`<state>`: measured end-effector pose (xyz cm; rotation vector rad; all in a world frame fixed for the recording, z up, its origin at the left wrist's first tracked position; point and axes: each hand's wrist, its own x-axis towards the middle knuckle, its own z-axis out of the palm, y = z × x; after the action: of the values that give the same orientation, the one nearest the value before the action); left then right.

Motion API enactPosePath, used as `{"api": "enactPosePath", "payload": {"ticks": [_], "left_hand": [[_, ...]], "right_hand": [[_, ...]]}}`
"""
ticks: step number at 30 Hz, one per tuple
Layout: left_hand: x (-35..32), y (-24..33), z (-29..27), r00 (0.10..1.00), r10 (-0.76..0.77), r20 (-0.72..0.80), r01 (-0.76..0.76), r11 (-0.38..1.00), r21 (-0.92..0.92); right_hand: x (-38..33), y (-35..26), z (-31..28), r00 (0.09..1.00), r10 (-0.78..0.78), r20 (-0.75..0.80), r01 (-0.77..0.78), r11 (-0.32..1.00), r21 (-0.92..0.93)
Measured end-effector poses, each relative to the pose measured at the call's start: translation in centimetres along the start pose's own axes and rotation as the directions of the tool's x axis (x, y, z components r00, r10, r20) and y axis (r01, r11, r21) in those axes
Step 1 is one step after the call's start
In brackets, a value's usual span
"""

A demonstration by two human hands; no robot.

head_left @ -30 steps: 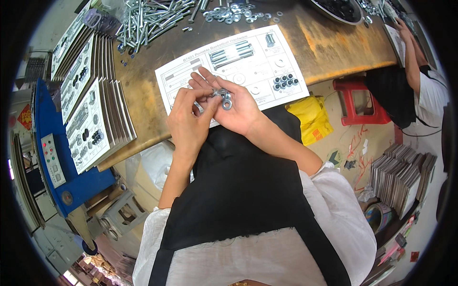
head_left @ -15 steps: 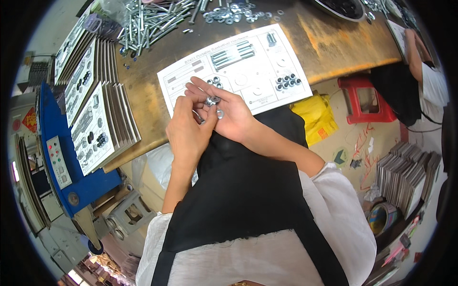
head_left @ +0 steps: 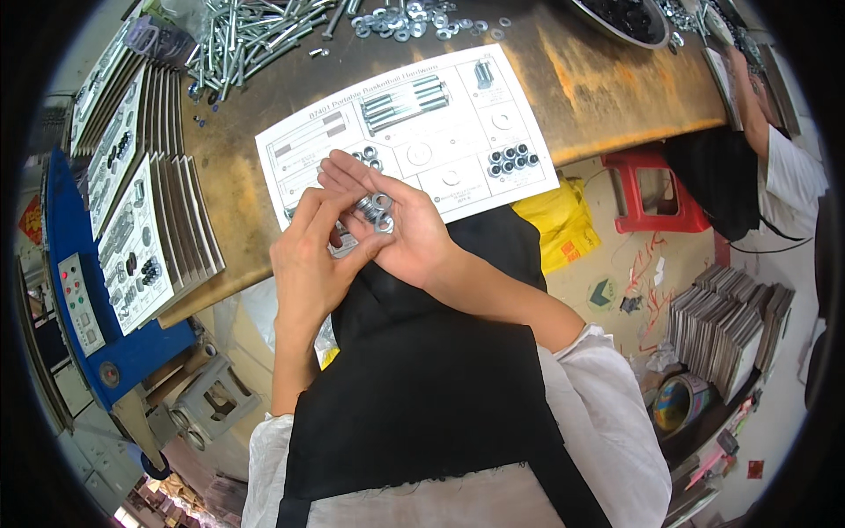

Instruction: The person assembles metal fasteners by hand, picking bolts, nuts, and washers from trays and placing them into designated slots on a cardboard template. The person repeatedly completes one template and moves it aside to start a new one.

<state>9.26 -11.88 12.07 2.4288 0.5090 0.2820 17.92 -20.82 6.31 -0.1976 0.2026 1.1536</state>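
Observation:
Several silver metal washers [head_left: 379,201] lie in a loose cluster between my two hands, just over the near edge of a white card. My right hand [head_left: 412,231] is cupped palm up under them, fingers stretched toward the left. From the left, my left hand [head_left: 304,255] reaches in with its fingers curled and its thumb against the washers. Its fingertips are partly hidden. The white hardware card [head_left: 466,189] is flat on the table, showing long bolts [head_left: 405,104], dark-centred nuts [head_left: 513,160] and several round outlines.
Loose bolts [head_left: 255,40] and washers [head_left: 402,33] are heaped at the table's far side, beside a metal bowl [head_left: 656,35] of black parts. Finished-looking cards [head_left: 141,255] stand stacked at left. A red stool [head_left: 658,198] and another person's arm [head_left: 753,101] are at right.
My hands have come slightly toward me, away from the card's middle. The washers have shifted in my right palm and more of them show. The whole view has swung a little.

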Motion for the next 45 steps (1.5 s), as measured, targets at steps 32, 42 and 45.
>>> {"api": "enactPosePath", "payload": {"ticks": [32, 42, 45], "left_hand": [[1.4, 0.8, 1.3, 0.954, 0.3, 0.006, -0.297, 0.939, 0.172], [1.9, 0.8, 1.3, 0.981, 0.159, 0.112, -0.158, 0.987, -0.023], [2.1, -0.3, 0.6, 0.935, 0.354, 0.013, -0.352, 0.932, -0.084]], "right_hand": [[-0.1, -2.2, 0.6, 0.995, -0.076, 0.058, 0.085, 0.983, -0.163], [-0.2, -2.1, 0.2, 0.982, -0.118, 0.148, 0.147, 0.969, -0.201], [-0.9, -3.3, 0.2, 0.962, -0.036, 0.271, 0.151, 0.897, -0.416]]}}
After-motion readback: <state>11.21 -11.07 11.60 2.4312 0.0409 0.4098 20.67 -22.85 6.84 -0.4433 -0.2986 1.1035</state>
